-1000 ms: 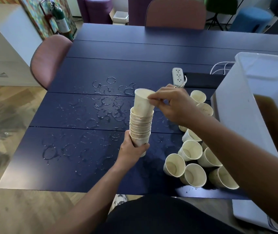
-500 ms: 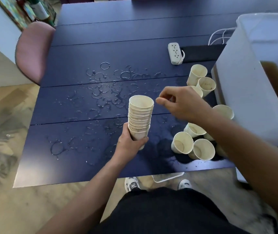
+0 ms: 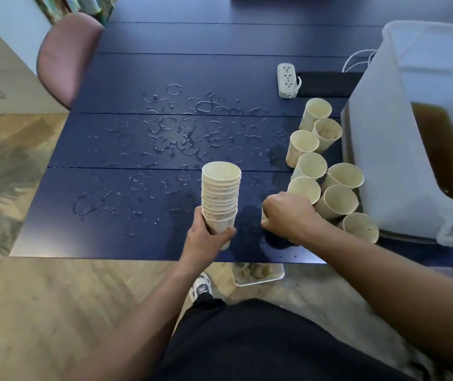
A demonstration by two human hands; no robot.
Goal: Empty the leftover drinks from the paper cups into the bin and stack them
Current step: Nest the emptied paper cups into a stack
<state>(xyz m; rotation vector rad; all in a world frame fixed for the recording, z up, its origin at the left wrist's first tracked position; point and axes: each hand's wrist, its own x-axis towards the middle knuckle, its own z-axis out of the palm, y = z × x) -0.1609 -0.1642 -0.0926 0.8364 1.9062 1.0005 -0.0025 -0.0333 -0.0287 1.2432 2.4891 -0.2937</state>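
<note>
At the near edge of the table (image 3: 126, 78) we hold a stack of cups (image 3: 221, 196) upright in our left hand (image 3: 206, 239), fingers wrapped round the bottom cup, its open mouth facing up. Just right of it our right hand (image 3: 288, 215) is curled down over the nearest of the loose cups (image 3: 338, 200); it looks to be closing round one, though the cup itself is hidden under the knuckles and we cannot tell for sure. The other loose cups sit in a cluster running from near to far, between that hand and the white bin (image 3: 401, 149) with brown liquid inside, on the far right. The relation that counts: the stack lies to the left of the right hand and stands vertical, so any cup picked up has to travel left and drop straight down its axis. The right hand is the nearer one to the cluster. Wet rings (image 3: 175, 127) cover the table.
</note>
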